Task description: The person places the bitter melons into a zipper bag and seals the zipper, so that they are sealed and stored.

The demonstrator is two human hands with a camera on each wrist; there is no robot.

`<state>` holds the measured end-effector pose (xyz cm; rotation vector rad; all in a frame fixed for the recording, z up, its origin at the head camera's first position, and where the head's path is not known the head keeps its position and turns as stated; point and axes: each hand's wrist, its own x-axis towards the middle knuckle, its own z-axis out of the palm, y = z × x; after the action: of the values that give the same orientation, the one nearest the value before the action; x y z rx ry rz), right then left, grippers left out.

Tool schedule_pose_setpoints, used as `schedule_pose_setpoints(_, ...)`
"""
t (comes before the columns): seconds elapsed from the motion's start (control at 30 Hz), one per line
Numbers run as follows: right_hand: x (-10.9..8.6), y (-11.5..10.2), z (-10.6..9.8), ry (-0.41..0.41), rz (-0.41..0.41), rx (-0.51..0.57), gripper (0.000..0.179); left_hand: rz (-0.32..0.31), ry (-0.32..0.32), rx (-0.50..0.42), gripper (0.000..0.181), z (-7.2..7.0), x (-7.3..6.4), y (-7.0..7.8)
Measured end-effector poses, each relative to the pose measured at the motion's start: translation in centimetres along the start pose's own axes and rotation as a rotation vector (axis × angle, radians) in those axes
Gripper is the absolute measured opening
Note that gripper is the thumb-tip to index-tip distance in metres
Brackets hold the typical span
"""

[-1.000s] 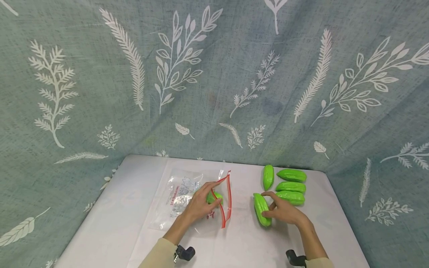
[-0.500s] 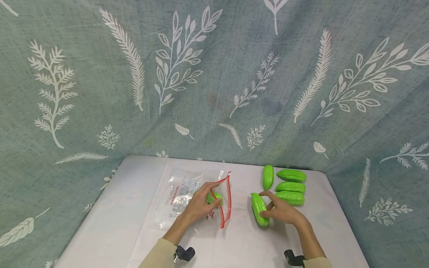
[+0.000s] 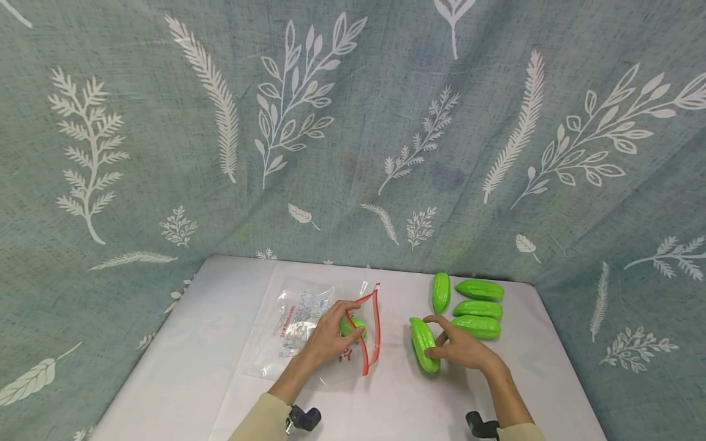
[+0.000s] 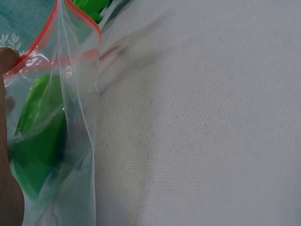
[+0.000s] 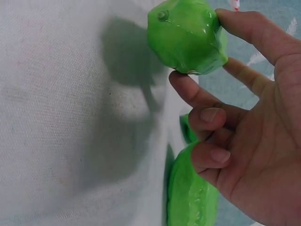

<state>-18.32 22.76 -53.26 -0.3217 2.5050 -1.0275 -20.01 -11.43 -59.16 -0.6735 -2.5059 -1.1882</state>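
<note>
Head view: the left hand (image 3: pixel 331 334) is holding a clear bag (image 3: pixel 270 355) by its red rim, left of the worktop's (image 3: pixel 386 410) centre, with one bagged fruit (image 3: pixel 359 324) inside. The right hand (image 3: pixel 462 346) is holding a green ridged fruit (image 3: pixel 422 343) right of centre; four spare fruits (image 3: pixel 478 309) are lying toward the far right corner.

Left wrist view: the bag's mouth is gaping.

Right wrist view: thumb and fingers are gripping the green ridged fruit, apparently clear of the worktop. We are judging this as bagging another; the next move is probably calling for aiming its end at the mouth.
</note>
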Motion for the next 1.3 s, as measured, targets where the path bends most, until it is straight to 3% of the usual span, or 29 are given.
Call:
schedule_pose_setpoints(0.63, 0.3, -0.5, 0.5, -0.009, -0.049, 0.011, 0.073, 0.077, -0.007, 0.005, 0.062, 0.0, -0.1, -0.1)
schedule_pose_setpoints(1.3, 1.1, -1.1, 0.8, -0.014, -0.047, 0.026, 0.074, 0.070, -0.006, 0.023, 0.066, -0.1, -0.1, 0.1)
